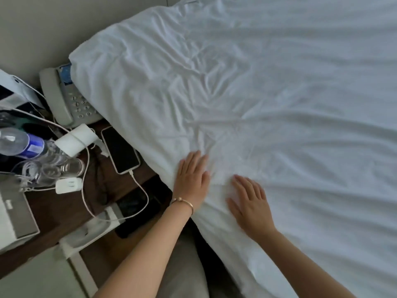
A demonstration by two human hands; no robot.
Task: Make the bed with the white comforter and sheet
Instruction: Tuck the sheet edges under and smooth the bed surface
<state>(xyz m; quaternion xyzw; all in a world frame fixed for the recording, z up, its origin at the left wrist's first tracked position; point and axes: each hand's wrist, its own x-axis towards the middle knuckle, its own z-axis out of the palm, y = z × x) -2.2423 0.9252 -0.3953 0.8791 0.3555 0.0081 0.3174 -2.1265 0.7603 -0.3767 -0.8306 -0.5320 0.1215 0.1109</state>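
The white comforter (268,93) covers the bed and fills most of the view, creased near its left edge. My left hand (192,179), with a thin bracelet at the wrist, lies flat on the comforter right at the bed's left edge, fingers straight. My right hand (249,203) rests flat on the comforter just to the right of it, fingers spread and pointing up the bed. Neither hand holds any fabric. The sheet underneath is hidden.
A dark wooden nightstand (53,203) stands close against the bed's left side. On it are a desk telephone (66,97), a smartphone (120,150) on a charging cable, a white charger (76,139), water bottles (25,145) and tangled cords. A beige wall runs behind.
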